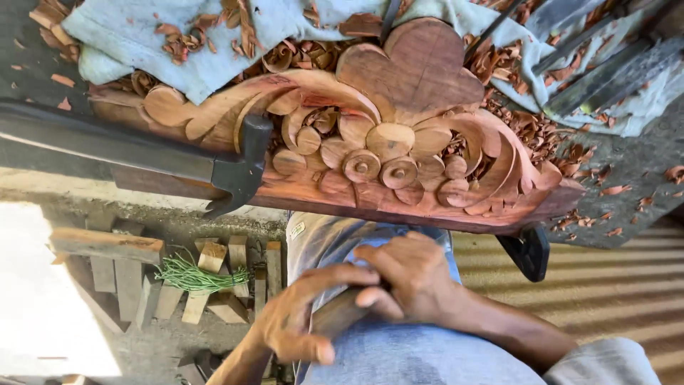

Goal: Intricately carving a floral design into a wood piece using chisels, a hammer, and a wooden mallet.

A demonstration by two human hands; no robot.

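**Both hands on a wooden handle, over the lap**

The wooden handle (338, 314) lay across the person's lap, below the carved panel (370, 142). Long axis ran diagonal: lower left to upper right; both ends were hidden, so pointing direction unclear. Left hand (296, 321) was wrapped around the lower part, thumb out toward the right. Right hand (406, 274) was curled over the upper end, fingers closed, wrist bent, forearm coming in from lower right. A clamp (239, 167) gripped the panel's near edge.
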